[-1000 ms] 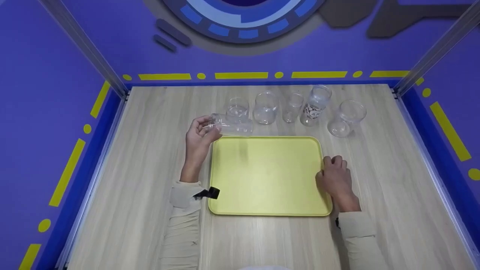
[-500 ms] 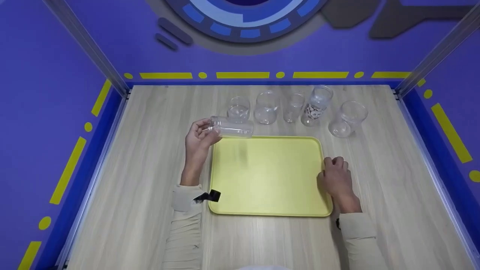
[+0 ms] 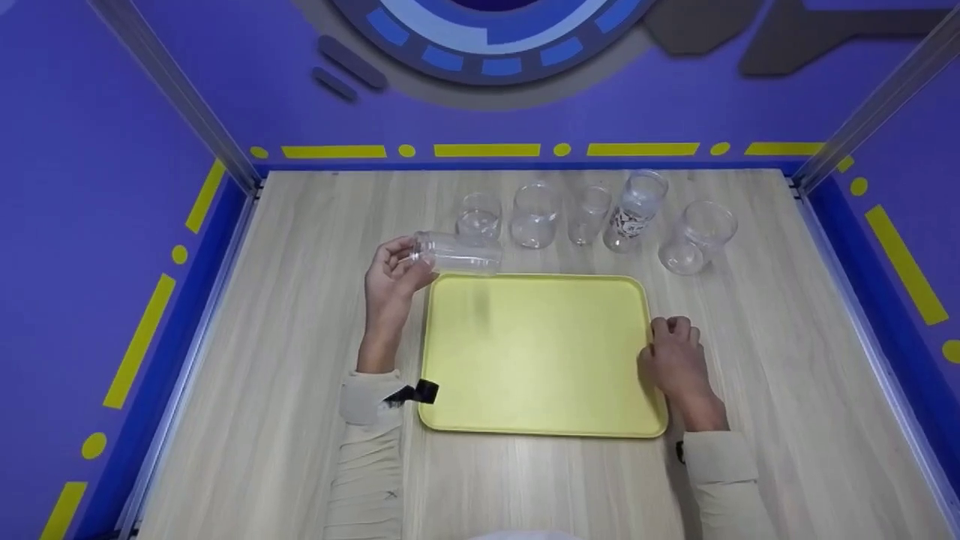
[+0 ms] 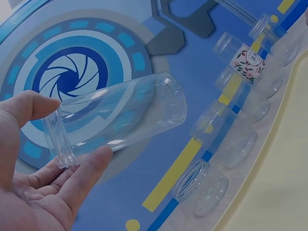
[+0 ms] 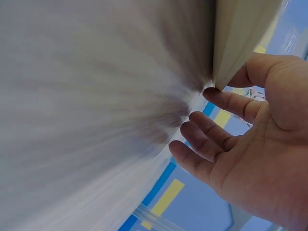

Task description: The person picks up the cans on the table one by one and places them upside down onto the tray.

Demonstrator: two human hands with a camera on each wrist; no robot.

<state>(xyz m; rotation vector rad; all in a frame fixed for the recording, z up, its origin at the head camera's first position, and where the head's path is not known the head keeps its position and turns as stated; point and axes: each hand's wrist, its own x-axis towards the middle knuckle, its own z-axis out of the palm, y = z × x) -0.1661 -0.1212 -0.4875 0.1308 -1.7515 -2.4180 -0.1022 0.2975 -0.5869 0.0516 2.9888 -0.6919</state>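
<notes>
A clear jar (image 3: 465,253) lies sideways in my left hand (image 3: 390,281), held above the far left edge of the yellow tray (image 3: 536,352). In the left wrist view, the thumb and fingers pinch the ridged neck of the jar (image 4: 125,110), and its base points away from the palm. My right hand (image 3: 677,364) is at the right edge of the tray. Seen from the right wrist, the thumb is above the tray rim (image 5: 236,43) and the index fingertip is right under it, with the other fingers near the tabletop.
Behind the tray stands a row of clear vessels: a short jar (image 3: 478,217), a wider jar (image 3: 535,217), a narrow glass (image 3: 589,217), a tall printed glass (image 3: 628,223) and a wide-mouthed glass (image 3: 697,236). Blue walls (image 3: 525,112) enclose the wooden table (image 3: 285,337).
My left hand and the jar have shifted slightly left. The right hand keeps its hold at the tray's right edge, and the standing vessels keep their places.
</notes>
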